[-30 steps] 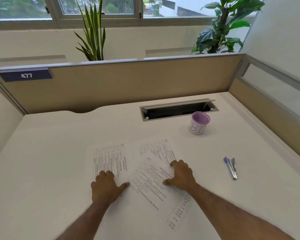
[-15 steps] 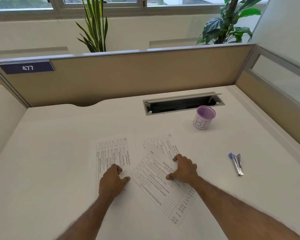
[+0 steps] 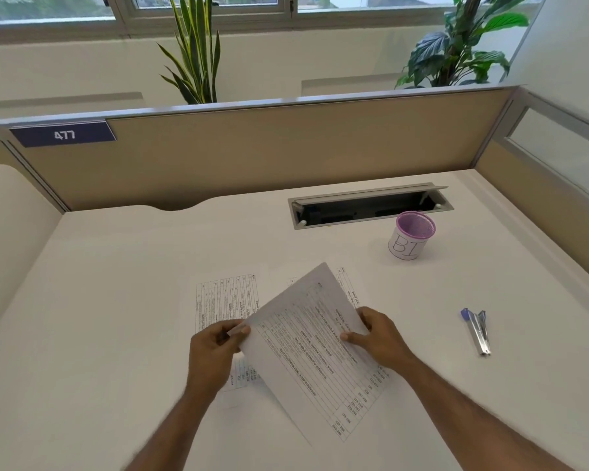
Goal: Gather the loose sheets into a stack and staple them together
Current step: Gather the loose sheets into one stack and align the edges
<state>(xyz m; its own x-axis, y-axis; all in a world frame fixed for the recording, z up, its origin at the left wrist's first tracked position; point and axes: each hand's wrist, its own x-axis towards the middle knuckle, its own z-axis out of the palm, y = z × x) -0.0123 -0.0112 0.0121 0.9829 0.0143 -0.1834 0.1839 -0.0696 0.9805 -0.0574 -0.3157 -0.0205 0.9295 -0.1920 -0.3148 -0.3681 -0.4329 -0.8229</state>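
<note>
A printed sheet (image 3: 306, 348) is lifted off the white desk (image 3: 116, 300) and tilted. My left hand (image 3: 215, 351) pinches its left edge and my right hand (image 3: 378, 334) grips its right edge. A second printed sheet (image 3: 223, 300) lies flat on the desk to the left, partly under my left hand. A third sheet (image 3: 349, 287) lies behind the lifted one, mostly hidden by it. A small silver stapler (image 3: 477, 331) with a blue end lies on the desk to the right, well apart from both hands.
A purple mesh pen cup (image 3: 410, 234) marked "BI" stands at the back right. Behind it is an open cable slot (image 3: 368, 207) in the desk. Beige partition panels (image 3: 286, 147) wall the desk at the back and right.
Both hands had been pressing flat on the sheets. Now they have taken hold of the middle sheet by its edges and raised it off the desk.
</note>
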